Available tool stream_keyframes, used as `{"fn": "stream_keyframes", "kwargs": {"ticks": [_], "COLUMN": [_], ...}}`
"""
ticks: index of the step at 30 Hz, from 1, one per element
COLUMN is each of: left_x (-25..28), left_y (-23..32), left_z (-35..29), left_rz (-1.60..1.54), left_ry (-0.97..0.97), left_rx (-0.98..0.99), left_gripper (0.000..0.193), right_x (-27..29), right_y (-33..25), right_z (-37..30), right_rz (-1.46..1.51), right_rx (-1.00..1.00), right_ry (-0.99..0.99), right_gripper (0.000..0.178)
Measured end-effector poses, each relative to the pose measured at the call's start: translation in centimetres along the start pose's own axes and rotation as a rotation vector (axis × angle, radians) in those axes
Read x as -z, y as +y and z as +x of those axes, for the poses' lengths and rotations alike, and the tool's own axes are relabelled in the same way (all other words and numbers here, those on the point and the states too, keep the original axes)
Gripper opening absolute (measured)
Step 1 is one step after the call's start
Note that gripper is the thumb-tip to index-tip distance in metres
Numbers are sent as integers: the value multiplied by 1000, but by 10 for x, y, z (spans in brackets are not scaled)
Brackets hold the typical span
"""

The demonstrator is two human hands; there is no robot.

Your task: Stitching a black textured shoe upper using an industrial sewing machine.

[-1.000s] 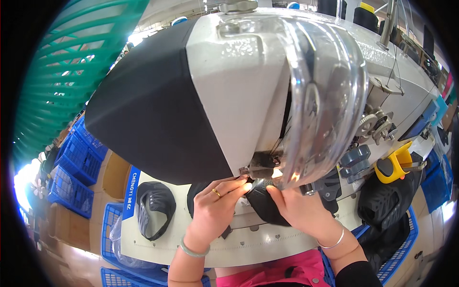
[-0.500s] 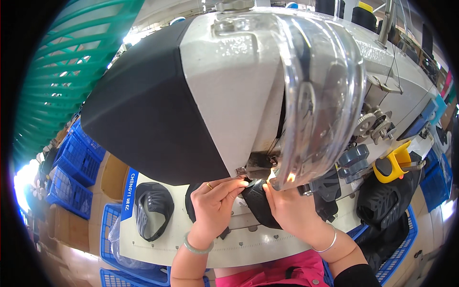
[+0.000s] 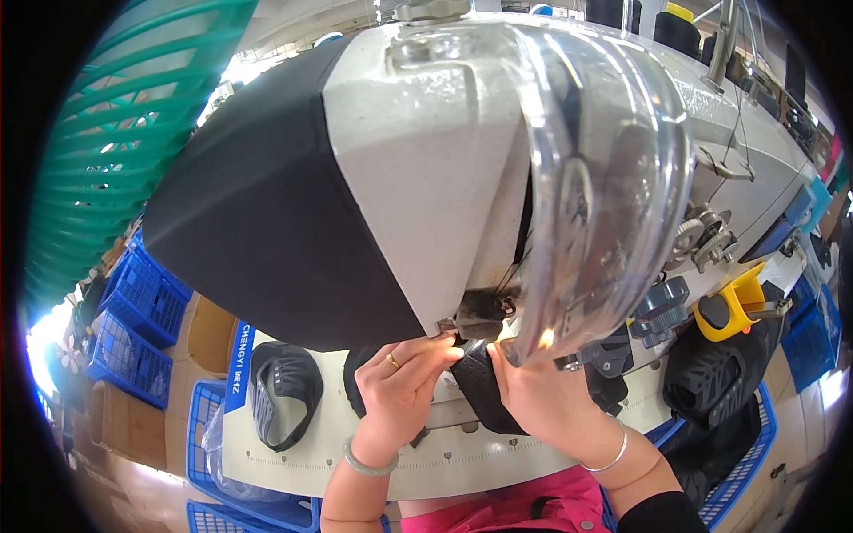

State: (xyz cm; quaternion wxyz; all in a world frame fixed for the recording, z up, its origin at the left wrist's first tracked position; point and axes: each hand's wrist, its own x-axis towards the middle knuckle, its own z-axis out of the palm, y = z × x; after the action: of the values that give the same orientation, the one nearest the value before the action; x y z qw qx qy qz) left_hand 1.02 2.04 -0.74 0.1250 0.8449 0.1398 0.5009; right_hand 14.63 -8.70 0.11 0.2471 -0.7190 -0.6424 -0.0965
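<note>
Under the sewing machine's needle area, a black shoe upper lies on the pale bed. Its far edge is by the dark metal presser parts. My left hand is closed, with thumb and fingertips pinching at the upper's left edge beside the presser; what exactly lies between the tips is partly hidden. On the other side, my right hand grips the upper's right edge, thumb towards the needle, its other fingers mostly out of sight. Another dark shoe upper rests left of my left hand.
A clear curved guard hangs over my right hand. To the right are a yellow holder and more dark uppers above a blue basket. Blue crates stand at left; a green slatted thing fills the upper left.
The black upper has turned slightly beneath the presser, its near end moving a little closer to me. My left fingers have bent somewhat more; my right hand keeps nearly the same place.
</note>
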Motion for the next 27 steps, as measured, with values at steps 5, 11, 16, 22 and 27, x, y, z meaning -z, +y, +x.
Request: {"fn": "stream_keyframes", "kwargs": {"ticks": [5, 11, 16, 22, 27], "left_x": [3, 7, 8, 8, 9], "left_y": [-2, -5, -6, 1, 0], "left_z": [3, 4, 4, 6, 7], "left_rz": [18, 28, 18, 56, 127], "left_ry": [-4, -47, -60, -74, -71], "left_rx": [-68, -104, -112, -129, -178], "left_gripper": [16, 15, 17, 23, 26], "right_x": [4, 0, 5, -4, -2], "right_y": [-6, -7, -7, 8, 9], "right_z": [2, 1, 5, 8, 11], "right_rz": [-31, 6, 30, 17, 20], "right_rx": [-19, -48, -53, 46, 75], "right_ry": [31, 3, -10, 84, 116], "right_gripper": [5, 17, 18, 16, 13]}}
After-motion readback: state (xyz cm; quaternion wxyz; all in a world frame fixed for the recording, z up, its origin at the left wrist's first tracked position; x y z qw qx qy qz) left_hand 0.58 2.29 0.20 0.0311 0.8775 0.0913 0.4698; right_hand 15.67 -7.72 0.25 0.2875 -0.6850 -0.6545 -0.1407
